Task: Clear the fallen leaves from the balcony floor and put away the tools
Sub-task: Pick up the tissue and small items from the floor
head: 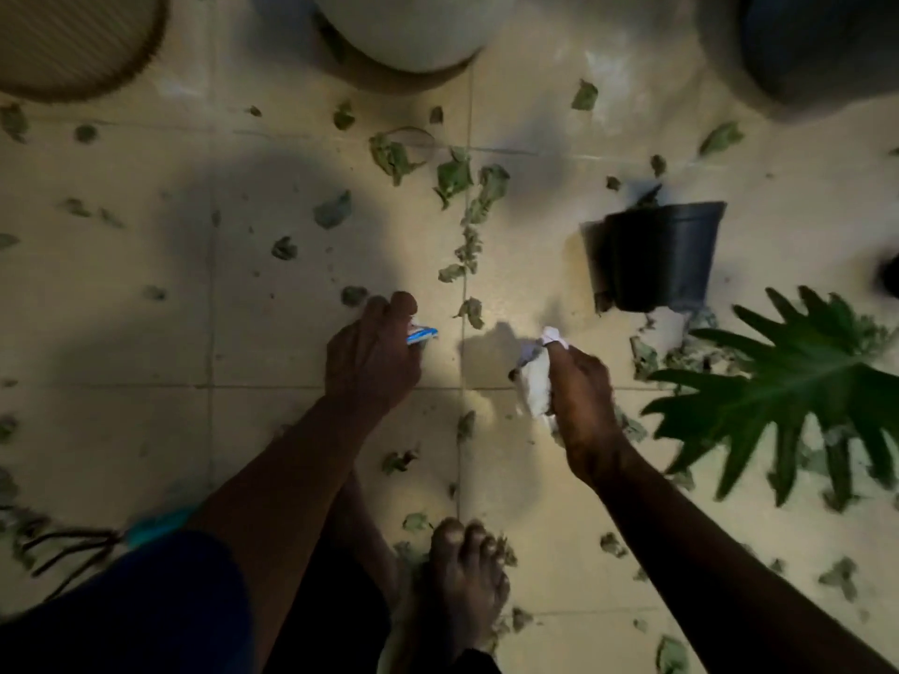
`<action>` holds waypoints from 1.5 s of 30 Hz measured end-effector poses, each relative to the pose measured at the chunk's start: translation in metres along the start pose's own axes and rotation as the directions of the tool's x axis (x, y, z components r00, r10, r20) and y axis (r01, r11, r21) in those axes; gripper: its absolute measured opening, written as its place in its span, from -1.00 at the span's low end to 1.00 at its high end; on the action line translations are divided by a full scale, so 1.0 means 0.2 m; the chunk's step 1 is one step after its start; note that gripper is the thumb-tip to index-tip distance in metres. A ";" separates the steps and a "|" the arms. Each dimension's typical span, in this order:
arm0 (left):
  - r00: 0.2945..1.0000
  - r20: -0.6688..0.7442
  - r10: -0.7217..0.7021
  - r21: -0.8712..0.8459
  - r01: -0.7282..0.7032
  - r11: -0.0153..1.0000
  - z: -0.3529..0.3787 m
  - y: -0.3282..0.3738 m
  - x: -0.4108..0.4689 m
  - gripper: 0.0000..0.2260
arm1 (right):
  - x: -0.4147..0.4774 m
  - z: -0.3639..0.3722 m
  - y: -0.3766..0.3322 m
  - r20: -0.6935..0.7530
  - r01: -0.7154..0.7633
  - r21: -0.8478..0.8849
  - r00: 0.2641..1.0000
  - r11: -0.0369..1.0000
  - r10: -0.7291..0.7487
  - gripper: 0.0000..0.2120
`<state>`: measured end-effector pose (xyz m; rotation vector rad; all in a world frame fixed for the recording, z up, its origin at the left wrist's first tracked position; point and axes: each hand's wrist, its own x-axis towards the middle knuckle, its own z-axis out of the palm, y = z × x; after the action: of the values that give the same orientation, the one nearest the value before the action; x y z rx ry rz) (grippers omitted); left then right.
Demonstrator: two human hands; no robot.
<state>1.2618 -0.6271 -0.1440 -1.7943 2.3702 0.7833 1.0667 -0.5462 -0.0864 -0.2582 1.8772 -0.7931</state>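
Note:
Several torn green leaves (455,176) lie scattered over the pale tiled floor (272,333). My left hand (372,355) hangs low over the tiles and grips a small white and blue item (422,334); what it is I cannot tell. To its right, my right hand (581,406) holds a crumpled white piece of material (537,381), which may be a bag or paper. A small hand rake (73,544) with dark prongs and a teal handle lies on the floor at the lower left.
An empty black plastic pot (659,255) stands at the right. Beside it a large live green leaf (798,386) reaches in. A white pot (413,26), a woven basket (78,41) and a dark container (822,41) line the top edge. My bare foot (457,586) stands below.

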 end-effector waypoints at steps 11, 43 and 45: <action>0.984 0.031 0.173 0.102 -0.175 0.979 0.03 -0.09 0.08 -0.85 | -0.06 0.00 0.09 0.061 -0.092 0.122 0.995 0.988 0.085 -0.49; 0.994 0.013 -0.106 -0.175 0.106 0.979 -0.07 -0.11 0.11 -0.78 | -0.28 0.07 0.33 -0.087 -0.147 0.127 0.984 0.981 0.159 -0.75; 0.997 -0.017 -0.082 -0.134 0.079 0.988 -0.06 -0.11 0.11 -0.81 | -0.27 0.08 0.33 -0.085 -0.145 0.182 0.983 0.973 0.162 -0.68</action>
<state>1.2786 -0.6559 -0.1501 -1.9447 2.2925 0.9373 1.1157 -0.4741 -0.0921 0.0378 1.8809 -0.8709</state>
